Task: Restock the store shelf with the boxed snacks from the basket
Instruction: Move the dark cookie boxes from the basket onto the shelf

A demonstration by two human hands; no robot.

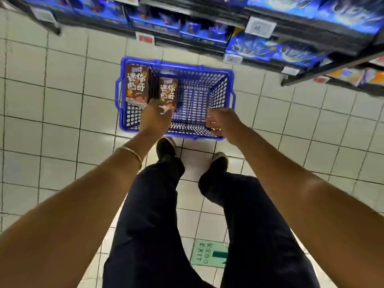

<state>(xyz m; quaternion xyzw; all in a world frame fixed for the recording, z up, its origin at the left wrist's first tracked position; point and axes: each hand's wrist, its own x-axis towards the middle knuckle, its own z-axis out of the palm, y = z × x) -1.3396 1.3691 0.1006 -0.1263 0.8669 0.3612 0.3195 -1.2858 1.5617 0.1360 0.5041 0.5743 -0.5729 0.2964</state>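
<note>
Along the top of the frame, a dark store shelf (pixel 291 36) stacked with blue packets, white price tags on its front edges, all blurred, print unreadable. Below it, pale tiled floor (pixel 62 100), wide open room to left and right of the basket, and a green exit sticker (pixel 207 253) at lower centre.

At upper centre, just beyond two dark shoes (pixel 166 146), a blue mesh basket (pixel 176 66) on the tiles. Inside, brown boxes (pixel 136 84) standing on edge against the left wall; the rest of the inside open mesh.

One more brown box (pixel 168 92) upright just right of that row, lower end gripped by the left hand (pixel 155 118), fingers wrapped round it. Brown fronts, white lettering, biscuit pictures.

Right hand (pixel 222 121) over the basket's near right corner, fingers loosely bent and holding nothing visible. Thin bracelet (pixel 129 152) on the left wrist.
</note>
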